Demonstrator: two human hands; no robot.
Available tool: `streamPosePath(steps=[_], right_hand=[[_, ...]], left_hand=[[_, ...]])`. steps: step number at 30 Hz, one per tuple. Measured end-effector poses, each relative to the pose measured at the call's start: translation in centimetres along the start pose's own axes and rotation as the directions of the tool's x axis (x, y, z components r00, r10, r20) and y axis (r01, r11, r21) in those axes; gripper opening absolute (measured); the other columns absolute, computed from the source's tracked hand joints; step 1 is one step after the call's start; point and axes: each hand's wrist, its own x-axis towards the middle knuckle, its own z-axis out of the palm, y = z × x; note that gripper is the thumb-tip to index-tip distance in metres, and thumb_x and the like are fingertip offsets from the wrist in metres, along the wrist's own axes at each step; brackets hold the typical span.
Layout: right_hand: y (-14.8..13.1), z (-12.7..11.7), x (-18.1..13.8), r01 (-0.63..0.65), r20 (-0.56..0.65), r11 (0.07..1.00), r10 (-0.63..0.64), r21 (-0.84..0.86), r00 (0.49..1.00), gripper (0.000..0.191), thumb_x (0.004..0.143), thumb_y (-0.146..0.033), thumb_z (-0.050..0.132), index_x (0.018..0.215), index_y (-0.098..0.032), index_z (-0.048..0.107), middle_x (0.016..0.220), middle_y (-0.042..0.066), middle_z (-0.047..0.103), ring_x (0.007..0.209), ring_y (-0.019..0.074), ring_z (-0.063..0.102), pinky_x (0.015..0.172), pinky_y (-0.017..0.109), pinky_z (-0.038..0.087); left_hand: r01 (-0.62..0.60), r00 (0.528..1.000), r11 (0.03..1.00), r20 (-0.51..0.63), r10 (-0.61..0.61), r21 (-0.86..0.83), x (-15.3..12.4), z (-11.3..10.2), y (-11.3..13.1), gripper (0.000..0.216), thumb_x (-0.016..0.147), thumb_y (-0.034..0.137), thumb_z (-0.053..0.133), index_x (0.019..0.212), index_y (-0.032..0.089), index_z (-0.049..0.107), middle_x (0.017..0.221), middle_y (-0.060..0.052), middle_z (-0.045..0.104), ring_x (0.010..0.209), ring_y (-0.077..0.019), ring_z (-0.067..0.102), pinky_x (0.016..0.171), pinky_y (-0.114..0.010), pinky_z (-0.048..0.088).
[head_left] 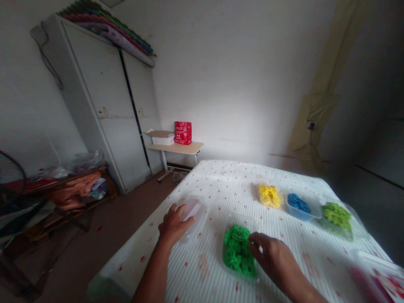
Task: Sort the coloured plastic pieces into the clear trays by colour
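Note:
My left hand (175, 225) grips a clear plastic container (196, 214) on the bed, thumb and fingers spread around its near side. A clear tub (241, 219) filled with dark green flat plastic pieces (239, 250) lies to the right of it. At that tub's right edge is my right hand (272, 253), its fingers curled together and touching or almost touching the green pieces. Whether a piece is between those fingertips cannot be made out.
Further right on the white dotted bedspread (221, 181) stand tubs of yellow pieces (269, 196), blue pieces (298, 204) and light green pieces (336, 216). A clear package (383, 273) with pink contents lies at lower right. Behind are a small table (195, 147), a red bag (183, 133) and a wardrobe (104, 97).

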Motion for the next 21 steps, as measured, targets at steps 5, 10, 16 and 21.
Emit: streamPosePath(steps=[5, 10, 16, 21], right_hand=[[0.1, 0.1, 0.0, -0.001, -0.007, 1.0, 0.001, 0.002, 1.0, 0.027, 0.088, -0.026, 0.036, 0.081, -0.022, 0.061, 0.072, 0.002, 0.067, 0.064, 0.015, 0.065, 0.058, 0.022, 0.04], [0.1, 0.1, 0.0, 0.001, -0.016, 1.0, -0.001, -0.002, 1.0, 0.026, 0.088, -0.025, 0.037, 0.08, -0.022, 0.062, 0.073, 0.002, 0.068, 0.063, 0.0143, 0.065, 0.056, 0.021, 0.04], [0.2, 0.2, -0.2, -0.002, -0.019, 1.0, 0.002, 0.004, 1.0, 0.025, 0.087, -0.025, 0.039, 0.081, -0.023, 0.062, 0.073, 0.002, 0.069, 0.064, 0.0148, 0.066, 0.057, 0.021, 0.041], [0.3, -0.1, -0.2, 0.026, -0.09, 0.995, -0.017, 0.093, 0.996, 0.025, 0.088, -0.028, 0.039, 0.087, -0.023, 0.064, 0.075, 0.003, 0.069, 0.061, 0.0152, 0.065, 0.056, 0.023, 0.044]], left_hand=[[-0.002, 0.999, 1.0, -0.048, 0.003, 0.029, 0.0, -0.4, 0.3, 0.056, 0.072, 0.051, 0.052, 0.125, 0.033, 0.05, 0.147, -0.007, 0.03, 0.127, -0.0353, 0.037, 0.095, -0.055, 0.034], [-0.013, 0.999, 0.998, -0.048, 0.01, -0.069, -0.1, -0.6, 0.1, 0.051, 0.076, 0.048, 0.05, 0.124, 0.034, 0.05, 0.147, -0.005, 0.03, 0.124, -0.0343, 0.041, 0.097, -0.056, 0.031], [-0.006, 0.996, 0.961, -0.089, -0.02, -0.277, 0.8, -0.7, -1.4, 0.049, 0.078, 0.046, 0.052, 0.124, 0.028, 0.052, 0.145, -0.009, 0.033, 0.122, -0.036, 0.043, 0.1, -0.052, 0.029], [-0.094, 0.984, 0.871, -0.18, 0.006, -0.483, 0.3, -2.2, -0.9, 0.053, 0.073, 0.044, 0.057, 0.124, 0.027, 0.051, 0.145, -0.006, 0.034, 0.131, -0.0309, 0.034, 0.106, -0.045, 0.027]])
